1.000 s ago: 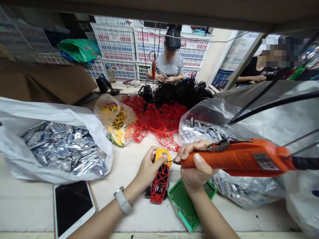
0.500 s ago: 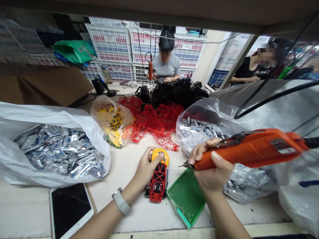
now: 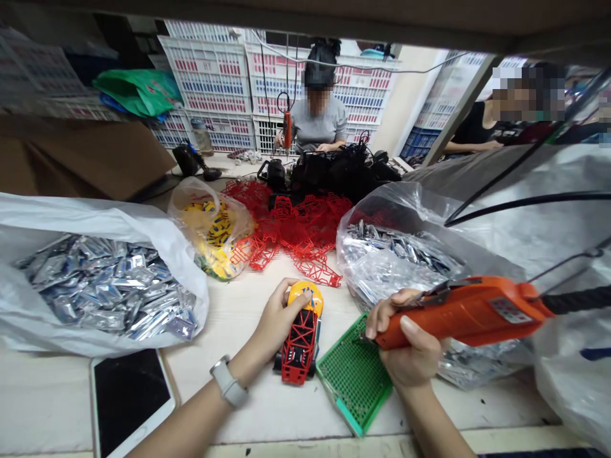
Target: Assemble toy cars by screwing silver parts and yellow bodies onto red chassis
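My left hand is closed around the yellow front end of a toy car, thumb on top. The car has a red lattice frame over a black body and rests on the white table. Gripped in my right hand is an orange electric screwdriver, held almost level with its tip pointing left and down. That tip is over the far part of a green perforated screw tray; whether it touches the tray I cannot tell. The tray lies just right of the car.
Bags of silvery parts stand left and right. Behind the car lie red lattice frames and a bag of yellow parts. A tablet lies front left. A co-worker sits across, near black parts.
My right hand has lowered the screwdriver, bringing its tip down over the green tray. My left hand keeps its hold on the toy car.
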A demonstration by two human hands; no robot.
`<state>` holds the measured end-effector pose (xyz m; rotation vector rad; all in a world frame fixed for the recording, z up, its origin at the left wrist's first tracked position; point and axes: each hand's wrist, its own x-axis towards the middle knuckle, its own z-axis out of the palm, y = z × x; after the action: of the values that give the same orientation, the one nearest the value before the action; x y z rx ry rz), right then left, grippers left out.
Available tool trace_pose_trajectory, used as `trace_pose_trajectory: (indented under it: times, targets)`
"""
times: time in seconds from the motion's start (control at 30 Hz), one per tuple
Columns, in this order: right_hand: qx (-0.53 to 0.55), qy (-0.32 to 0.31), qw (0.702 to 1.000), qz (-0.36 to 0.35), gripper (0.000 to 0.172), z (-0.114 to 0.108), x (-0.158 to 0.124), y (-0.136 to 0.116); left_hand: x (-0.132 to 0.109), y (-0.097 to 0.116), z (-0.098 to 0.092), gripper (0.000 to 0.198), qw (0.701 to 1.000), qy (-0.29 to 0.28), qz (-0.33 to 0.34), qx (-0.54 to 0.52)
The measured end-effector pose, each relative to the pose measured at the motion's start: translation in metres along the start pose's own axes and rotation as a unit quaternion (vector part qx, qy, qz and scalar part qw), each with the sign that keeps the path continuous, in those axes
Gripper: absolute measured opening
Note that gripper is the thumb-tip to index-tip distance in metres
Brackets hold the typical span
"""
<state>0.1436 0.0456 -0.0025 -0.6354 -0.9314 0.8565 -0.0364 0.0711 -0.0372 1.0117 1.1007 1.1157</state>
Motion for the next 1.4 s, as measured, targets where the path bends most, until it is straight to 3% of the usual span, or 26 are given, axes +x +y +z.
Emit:
trace_pose_trajectory:
  times: [0.17, 0.33, 0.5, 0.77, 1.4]
  targets:
    - [0.003, -0.010, 1.000, 0.001, 0.015, -0.001, -0.001, 0.001, 0.003, -0.006, -0.001, 0.037, 1.000, 0.019, 0.007, -0.005]
    - [0.010, 0.015, 1.000, -0.007, 0.014, 0.009, 0.003, -0.014, 0.005, -0.010, 0.001, 0.033, 0.994, 0.072, 0.077, 0.012]
    - [0.047, 0.013, 0.996, -0.078, 0.011, 0.042, 0.016, -0.028, 0.005, -0.011, 0.002, 0.032, 0.997, 0.034, 0.062, -0.015]
    - [0.093, 0.013, 0.992, -0.081, 0.014, 0.082, 0.019, -0.003, 0.002, -0.006, 0.003, 0.042, 0.998, 0.003, 0.045, -0.051]
    - [0.090, 0.010, 0.989, -0.115, 0.017, 0.088, 0.014, 0.013, -0.006, 0.001, 0.005, 0.033, 0.998, 0.016, 0.057, 0.036]
